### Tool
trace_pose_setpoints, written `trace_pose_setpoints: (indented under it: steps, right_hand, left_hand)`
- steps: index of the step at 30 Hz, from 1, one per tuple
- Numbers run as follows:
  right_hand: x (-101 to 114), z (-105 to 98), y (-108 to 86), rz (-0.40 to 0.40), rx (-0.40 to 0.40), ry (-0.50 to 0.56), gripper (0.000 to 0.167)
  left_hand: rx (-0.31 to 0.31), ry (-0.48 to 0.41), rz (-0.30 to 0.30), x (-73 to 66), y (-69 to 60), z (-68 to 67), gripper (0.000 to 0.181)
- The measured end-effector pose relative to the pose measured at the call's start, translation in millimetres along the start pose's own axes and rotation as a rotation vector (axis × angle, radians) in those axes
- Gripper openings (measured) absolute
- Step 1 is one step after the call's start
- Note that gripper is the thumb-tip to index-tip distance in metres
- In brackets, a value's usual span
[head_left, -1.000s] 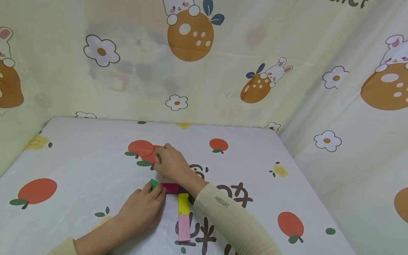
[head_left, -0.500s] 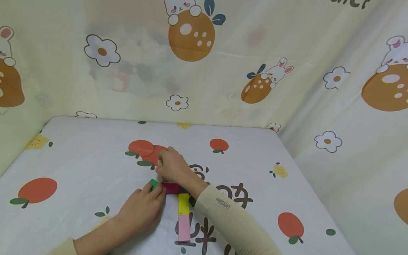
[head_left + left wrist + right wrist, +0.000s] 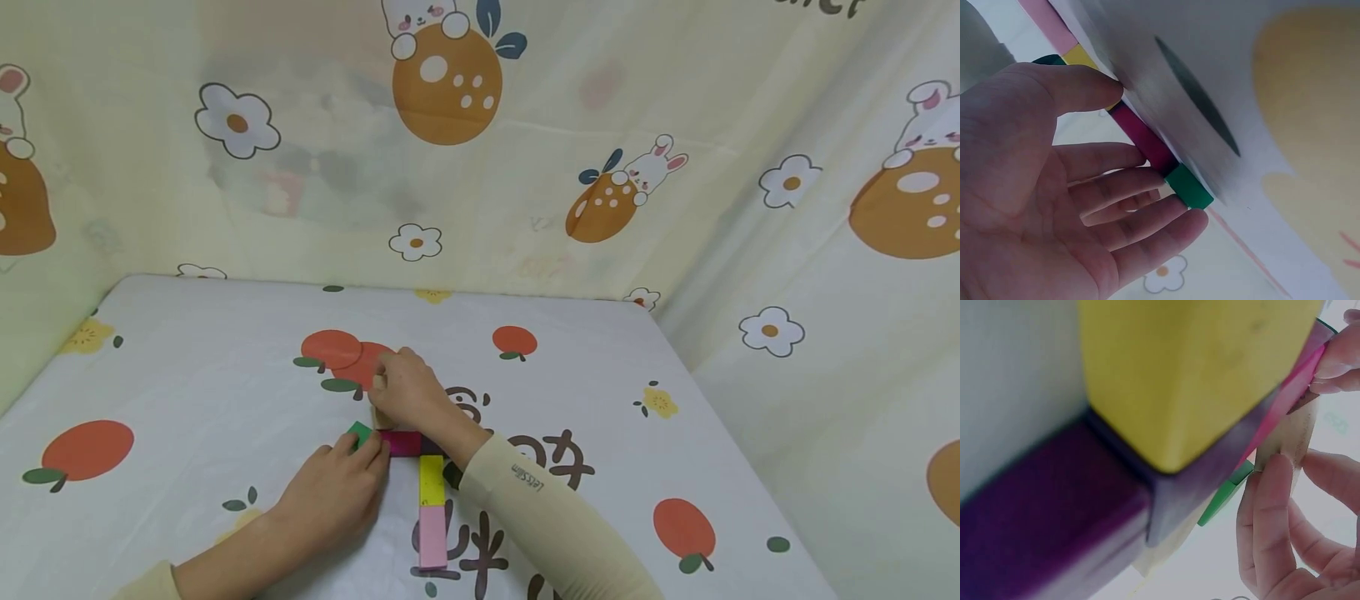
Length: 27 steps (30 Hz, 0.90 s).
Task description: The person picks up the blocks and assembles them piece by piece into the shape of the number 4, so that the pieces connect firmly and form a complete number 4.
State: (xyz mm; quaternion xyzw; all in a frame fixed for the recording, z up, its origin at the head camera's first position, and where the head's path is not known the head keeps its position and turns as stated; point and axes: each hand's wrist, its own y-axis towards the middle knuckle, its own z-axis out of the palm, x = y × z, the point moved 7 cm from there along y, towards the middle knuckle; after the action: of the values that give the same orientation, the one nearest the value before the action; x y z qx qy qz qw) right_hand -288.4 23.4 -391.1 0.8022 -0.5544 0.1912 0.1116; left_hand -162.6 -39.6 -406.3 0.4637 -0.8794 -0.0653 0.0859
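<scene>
Rectangular blocks are laid in joined lines on the cloth. My left hand (image 3: 330, 492) touches the green block (image 3: 361, 432) and the crimson block (image 3: 402, 443). In the left wrist view its fingers lie against the green block (image 3: 1189, 186), fairly straight, with the thumb near the yellow block. My right hand (image 3: 408, 387) pinches a plain wooden block (image 3: 1288, 434) between thumb and fingers. It stands on the far side of the crimson block. Only a bit of that wooden block (image 3: 382, 418) shows in the head view, below the hand.
A yellow block (image 3: 432, 480) and a pink block (image 3: 432, 537) run toward me. A purple block (image 3: 1041, 519) looms close in the right wrist view, with another green block (image 3: 1225, 494) farther off. Behind the table hangs a patterned curtain (image 3: 315, 50).
My right hand has shifted slightly right, and more of the wooden block shows beneath it. The left hand stays in place on the blocks.
</scene>
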Motion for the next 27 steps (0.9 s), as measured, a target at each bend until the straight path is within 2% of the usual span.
trace_pose_setpoints:
  steps: [8,13,19,22,27]
  right_hand:
    - [-5,-3,0.3,0.064,-0.016,0.018,0.017]
    - [-8,-3,0.1,0.092,-0.019,0.070,0.017]
    - [-8,-4,-2.6,0.057,-0.031,0.125,0.024]
    - [-9,-6,-2.3,0.042,-0.040,0.160,0.021]
    - [-12,-7,-0.6,0.065,-0.037,0.272,0.016]
  left_hand:
    - [-0.012,0.005,0.011,0.0,-0.9,1.2,0.048]
    - [-0.012,0.005,0.011,0.0,-1.4,1.0,0.049]
    - [-0.010,0.002,0.009,0.0,-1.7,0.1,0.047]
    - [-0.004,0.005,0.005,0.4,-1.2,0.3,0.048]
    - [0.013,0.005,-0.006,0.7,-0.1,1.4,0.048]
